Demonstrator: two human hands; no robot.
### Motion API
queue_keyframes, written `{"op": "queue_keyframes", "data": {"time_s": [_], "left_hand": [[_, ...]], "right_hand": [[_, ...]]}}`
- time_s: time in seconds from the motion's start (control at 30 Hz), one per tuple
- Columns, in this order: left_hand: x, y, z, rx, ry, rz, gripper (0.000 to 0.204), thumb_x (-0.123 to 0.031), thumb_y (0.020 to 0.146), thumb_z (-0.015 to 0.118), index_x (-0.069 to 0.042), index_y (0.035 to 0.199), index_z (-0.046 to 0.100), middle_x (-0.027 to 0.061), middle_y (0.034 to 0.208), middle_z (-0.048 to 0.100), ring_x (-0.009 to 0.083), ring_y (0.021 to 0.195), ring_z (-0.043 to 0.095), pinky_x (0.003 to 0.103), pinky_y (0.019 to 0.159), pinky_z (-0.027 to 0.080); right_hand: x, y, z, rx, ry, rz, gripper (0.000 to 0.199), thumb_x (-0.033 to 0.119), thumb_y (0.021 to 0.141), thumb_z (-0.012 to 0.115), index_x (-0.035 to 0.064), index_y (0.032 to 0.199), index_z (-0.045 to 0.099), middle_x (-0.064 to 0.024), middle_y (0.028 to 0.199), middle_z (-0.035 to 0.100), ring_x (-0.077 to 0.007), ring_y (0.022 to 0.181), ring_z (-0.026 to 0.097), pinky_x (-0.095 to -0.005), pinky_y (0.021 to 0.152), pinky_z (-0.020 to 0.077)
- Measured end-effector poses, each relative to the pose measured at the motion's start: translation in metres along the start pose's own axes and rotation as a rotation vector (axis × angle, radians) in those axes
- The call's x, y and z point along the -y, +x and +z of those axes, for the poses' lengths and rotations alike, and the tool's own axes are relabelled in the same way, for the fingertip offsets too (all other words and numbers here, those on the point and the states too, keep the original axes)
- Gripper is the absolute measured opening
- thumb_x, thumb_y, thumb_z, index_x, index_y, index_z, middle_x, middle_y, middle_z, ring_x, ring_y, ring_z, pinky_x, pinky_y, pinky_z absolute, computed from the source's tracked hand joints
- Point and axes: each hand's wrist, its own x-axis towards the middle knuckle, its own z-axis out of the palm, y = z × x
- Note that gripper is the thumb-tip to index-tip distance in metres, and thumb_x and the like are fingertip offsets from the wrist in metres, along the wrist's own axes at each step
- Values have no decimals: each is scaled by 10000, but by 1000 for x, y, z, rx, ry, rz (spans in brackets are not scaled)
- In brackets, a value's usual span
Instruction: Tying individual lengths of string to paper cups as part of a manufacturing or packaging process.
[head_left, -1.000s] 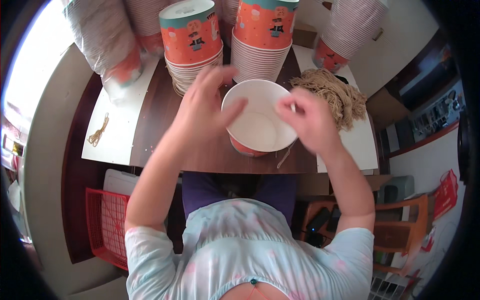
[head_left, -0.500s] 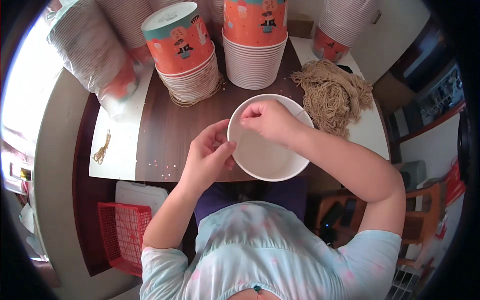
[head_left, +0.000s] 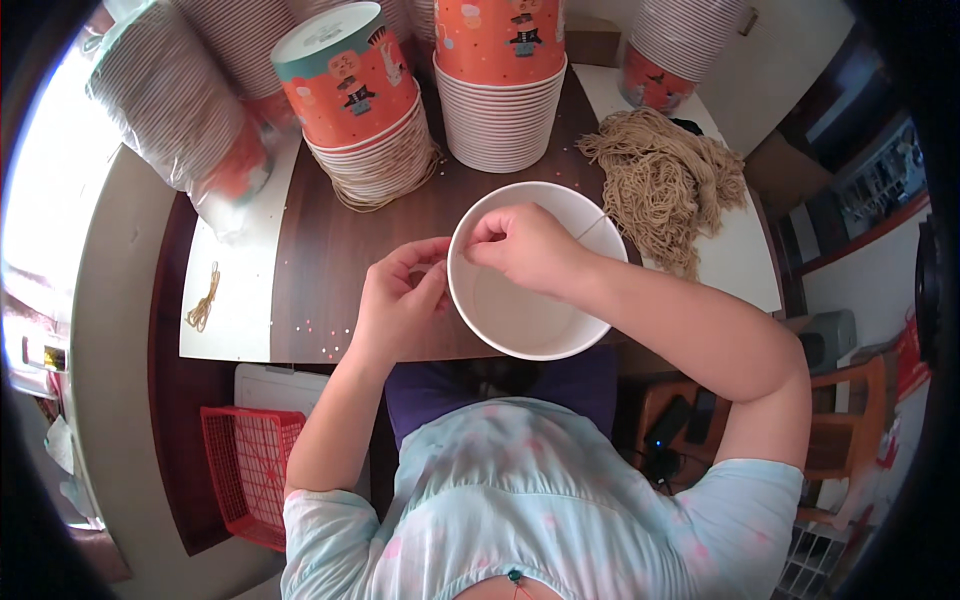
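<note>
A large white paper bucket (head_left: 535,325), its mouth tipped up toward me, stands at the table's near edge. Inside it, my right hand (head_left: 520,248) is closed, fingertips pinched against the left inner wall just under the rim. A thin beige cord (head_left: 594,226) runs from behind this hand to the right side of the rim; its end at the fingertips is hidden. Outside the same left wall, the thumb and forefinger of my left hand (head_left: 400,295) pinch together close to the bucket. Whatever lies between them is too small to make out.
A tangled heap of beige cords (head_left: 665,180) lies right of the bucket. Behind stand an upturned orange bucket stack (head_left: 355,95) ringed with cords and a taller stack (head_left: 500,110). A looped cord bundle (head_left: 205,300) lies at left; a red basket (head_left: 250,470) sits below.
My left thumb has drawn back from the bucket's rim and closed toward the forefinger outside the wall. My right fingertips have shifted slightly down and left along the inner wall.
</note>
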Motion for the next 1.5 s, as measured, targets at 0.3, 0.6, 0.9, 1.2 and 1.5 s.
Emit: {"op": "queue_keyframes", "data": {"time_s": [0.3, 0.6, 0.9, 1.2, 1.5], "left_hand": [[-4, -2, -2, 7, 182, 122, 228, -34, 909, 548, 29, 1121, 605, 41, 856, 659, 67, 704, 598, 216, 628, 500], [-7, -1, -1, -27, 213, 140, 221, -28, 886, 560, 41, 1087, 619, 48, 824, 661, 77, 697, 611, 222, 631, 505], [-11, 3, -3, 18, 387, 280, 171, -21, 829, 608, 44, 984, 639, 127, 783, 640, 187, 706, 640, 287, 631, 512], [-20, -29, -10, -84, 593, 289, 75, -25, 805, 578, 38, 841, 595, 118, 728, 609, 228, 620, 587, 304, 583, 464], [-16, -42, -18, 164, -21, 288, 96, -77, 887, 514, -1, 866, 571, 5, 850, 583, 52, 741, 501, 201, 671, 403]], "right_hand": [[2, -5, -3, -29, -48, -23, 111, 119, 829, 639, 11, 811, 660, -15, 727, 625, -79, 687, 562, -251, 607, 457], [3, -2, 0, -17, -114, -71, 111, 113, 829, 635, 10, 793, 653, -12, 705, 615, -75, 662, 552, -255, 581, 450], [8, -2, 0, -3, -166, -100, 115, 105, 831, 635, 1, 789, 662, -45, 701, 646, -88, 679, 582, -266, 624, 471], [65, -79, -20, 253, -754, -191, 869, 444, 683, 764, -23, 1301, 371, -210, 981, 625, -344, 877, 628, -415, 789, 484], [35, -89, -8, -108, -939, -517, 215, 186, 740, 711, 43, 827, 576, -105, 780, 599, -323, 737, 613, -413, 644, 490]]}}
